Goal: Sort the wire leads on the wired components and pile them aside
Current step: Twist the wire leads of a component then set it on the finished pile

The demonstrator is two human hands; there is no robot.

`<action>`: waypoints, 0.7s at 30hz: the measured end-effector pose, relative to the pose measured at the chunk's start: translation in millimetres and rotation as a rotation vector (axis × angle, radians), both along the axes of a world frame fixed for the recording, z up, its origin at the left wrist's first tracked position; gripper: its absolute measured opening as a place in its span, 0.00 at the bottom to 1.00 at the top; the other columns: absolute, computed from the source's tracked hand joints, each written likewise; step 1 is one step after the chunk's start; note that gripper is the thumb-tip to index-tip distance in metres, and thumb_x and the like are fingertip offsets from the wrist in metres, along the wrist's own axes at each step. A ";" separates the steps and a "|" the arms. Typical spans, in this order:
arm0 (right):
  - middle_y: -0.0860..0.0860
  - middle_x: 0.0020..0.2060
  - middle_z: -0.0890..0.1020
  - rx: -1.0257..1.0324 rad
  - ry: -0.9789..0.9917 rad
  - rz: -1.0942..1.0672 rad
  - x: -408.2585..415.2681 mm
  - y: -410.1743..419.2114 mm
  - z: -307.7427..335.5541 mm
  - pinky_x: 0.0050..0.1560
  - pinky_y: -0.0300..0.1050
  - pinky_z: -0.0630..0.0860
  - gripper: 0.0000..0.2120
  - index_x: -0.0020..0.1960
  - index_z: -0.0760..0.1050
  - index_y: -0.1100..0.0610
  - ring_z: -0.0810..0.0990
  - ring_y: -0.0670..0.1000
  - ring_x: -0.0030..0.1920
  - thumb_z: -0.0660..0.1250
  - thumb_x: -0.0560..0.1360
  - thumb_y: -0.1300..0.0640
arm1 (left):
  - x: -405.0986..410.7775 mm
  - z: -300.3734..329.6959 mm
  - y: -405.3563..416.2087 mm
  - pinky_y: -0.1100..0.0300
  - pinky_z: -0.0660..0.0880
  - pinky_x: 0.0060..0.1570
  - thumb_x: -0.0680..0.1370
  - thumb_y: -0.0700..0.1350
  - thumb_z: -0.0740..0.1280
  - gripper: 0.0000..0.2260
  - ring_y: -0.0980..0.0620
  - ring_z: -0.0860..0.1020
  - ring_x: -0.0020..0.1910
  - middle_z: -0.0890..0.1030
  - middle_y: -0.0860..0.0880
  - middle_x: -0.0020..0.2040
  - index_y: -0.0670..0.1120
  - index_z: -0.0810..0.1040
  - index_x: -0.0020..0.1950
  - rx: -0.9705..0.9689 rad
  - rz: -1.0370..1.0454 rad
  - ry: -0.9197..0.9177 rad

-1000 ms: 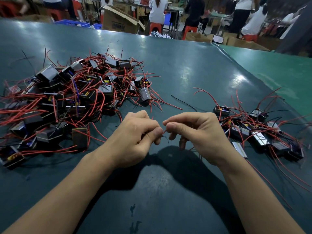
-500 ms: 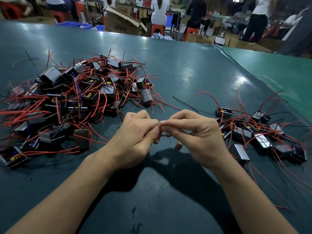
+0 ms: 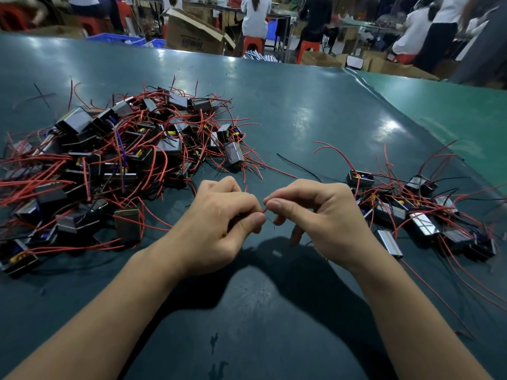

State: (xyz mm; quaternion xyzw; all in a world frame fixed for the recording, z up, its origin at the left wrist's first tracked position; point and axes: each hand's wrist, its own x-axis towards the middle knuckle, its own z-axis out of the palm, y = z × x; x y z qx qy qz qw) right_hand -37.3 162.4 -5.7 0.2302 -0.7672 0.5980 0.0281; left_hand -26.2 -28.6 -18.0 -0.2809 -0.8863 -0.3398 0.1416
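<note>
My left hand (image 3: 219, 223) and my right hand (image 3: 321, 218) meet at the middle of the dark green table (image 3: 274, 119), fingers curled. Between their thumbs and forefingers they pinch a short red wire lead (image 3: 264, 210); a thin dark strand (image 3: 272, 223) hangs just below it. The component that the lead belongs to is hidden inside my left fist. A large tangled heap of black wired components (image 3: 115, 160) with red leads lies to the left. A smaller pile of components (image 3: 417, 215) lies to the right, close to my right wrist.
A loose black wire (image 3: 296, 165) lies between the two piles. A lighter green surface (image 3: 452, 105) adjoins the table at the right. Behind the far edge stand cardboard boxes (image 3: 192, 37), blue crates, red stools and several seated and standing people.
My fingertips, pressed together half a second ago, have parted slightly, showing a bit of red lead between them. The view has shifted a little; the piles stay put.
</note>
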 end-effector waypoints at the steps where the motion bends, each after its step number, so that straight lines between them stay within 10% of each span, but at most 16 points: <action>1: 0.51 0.33 0.82 0.008 -0.048 -0.012 0.0 0.9 0.8 0.24 0.42 0.75 0.04 0.41 0.83 0.56 0.82 0.50 0.34 0.72 0.73 0.63 | -0.1 -0.3 0.6 0.57 0.64 0.53 0.76 0.46 0.65 0.07 0.59 0.67 0.44 0.72 0.54 0.37 0.46 0.80 0.40 0.006 0.009 0.018; 8: 0.50 0.27 0.76 0.005 -0.379 -0.008 3.4 -1.1 4.6 0.22 0.37 0.70 0.09 0.38 0.78 0.59 0.75 0.47 0.28 0.69 0.76 0.60 | -5.1 -2.4 -1.4 0.43 0.67 0.49 0.75 0.49 0.69 0.06 0.48 0.72 0.42 0.76 0.57 0.36 0.47 0.82 0.42 -0.119 0.024 0.224; 15: 0.48 0.26 0.68 -0.287 -1.138 0.145 1.4 -7.2 8.6 0.18 0.32 0.59 0.06 0.28 0.73 0.56 0.65 0.44 0.23 0.67 0.63 0.57 | -7.3 -3.5 -0.5 0.44 0.66 0.48 0.77 0.50 0.66 0.09 0.45 0.73 0.42 0.79 0.55 0.39 0.49 0.86 0.45 -0.153 -0.019 0.406; 18: 0.49 0.28 0.71 -0.257 -0.873 0.020 0.6 -10.4 3.2 0.19 0.33 0.63 0.10 0.32 0.77 0.56 0.69 0.44 0.23 0.71 0.71 0.56 | -7.9 -3.9 -2.5 0.43 0.67 0.48 0.77 0.51 0.66 0.10 0.46 0.73 0.41 0.79 0.55 0.37 0.48 0.85 0.42 -0.128 0.086 0.410; 21: 0.51 0.27 0.75 0.058 -0.150 -0.209 2.0 -15.9 -8.5 0.25 0.41 0.69 0.12 0.35 0.77 0.58 0.73 0.49 0.26 0.71 0.76 0.55 | -8.4 -5.0 -2.2 0.43 0.68 0.47 0.76 0.50 0.67 0.10 0.46 0.73 0.40 0.78 0.55 0.35 0.48 0.85 0.41 -0.122 0.142 0.390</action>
